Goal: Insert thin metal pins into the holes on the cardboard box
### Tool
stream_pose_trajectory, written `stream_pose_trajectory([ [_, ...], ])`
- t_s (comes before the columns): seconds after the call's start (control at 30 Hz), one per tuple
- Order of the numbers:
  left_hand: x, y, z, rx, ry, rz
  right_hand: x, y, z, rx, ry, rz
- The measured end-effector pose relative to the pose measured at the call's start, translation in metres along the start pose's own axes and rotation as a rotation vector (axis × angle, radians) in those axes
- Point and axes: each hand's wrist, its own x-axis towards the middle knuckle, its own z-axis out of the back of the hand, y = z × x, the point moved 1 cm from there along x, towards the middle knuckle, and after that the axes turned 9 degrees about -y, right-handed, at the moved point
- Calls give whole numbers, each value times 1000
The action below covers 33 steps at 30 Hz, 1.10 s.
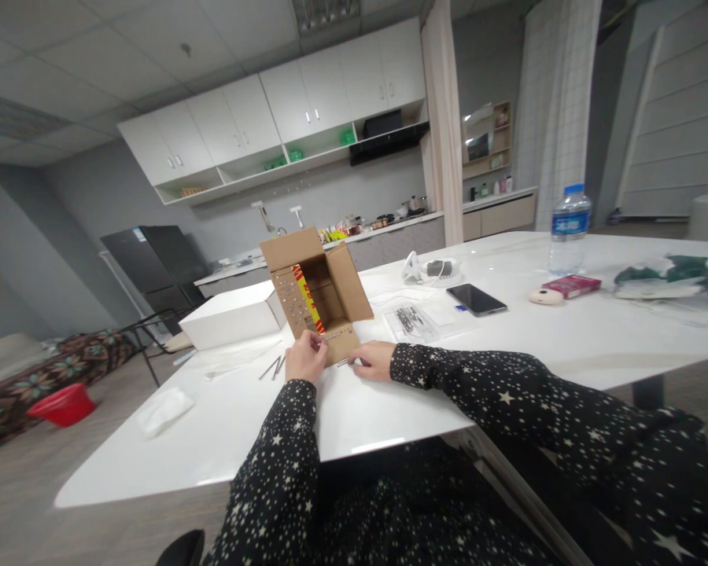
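An open brown cardboard box (324, 287) lies on its side on the white table (401, 393), its flaps spread and dotted with several small metal pieces. My left hand (304, 360) pinches something small at the box's lower flap; what it holds is too small to tell. My right hand (373, 359) rests on the table just right of that flap, fingertips on a small metal screw (343, 362). A few long nails (272, 367) lie to the left of my left hand.
A white box (231, 318) stands left of the cardboard one. A clear bag of screws (414, 321), a phone (476, 299), a water bottle (568, 229) and a red pack (571, 285) sit to the right. Crumpled plastic (164, 409) lies near the left edge.
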Motion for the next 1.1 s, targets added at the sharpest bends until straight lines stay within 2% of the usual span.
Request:
stream_pose_trajectory([
  [0.27, 2, 3, 1, -116, -176, -2, 1, 1, 3, -16, 46, 0],
  [0.5, 0, -2, 5, -286, -311, -38, 1, 3, 4, -22, 54, 4],
  [0.57, -2, -5, 5, -318, -276, -65, 0, 3, 4, -16, 53, -4],
  [0.83, -6, -6, -7, -350, 44, -174, -2, 3, 7, 22, 41, -22],
  [1.0, -6, -4, -9, -279, 139, -196, -1, 3, 6, 13, 40, -11],
  [1.1, -5, -1, -11, -227, 192, -260, 0, 2, 5, 5, 43, 0],
])
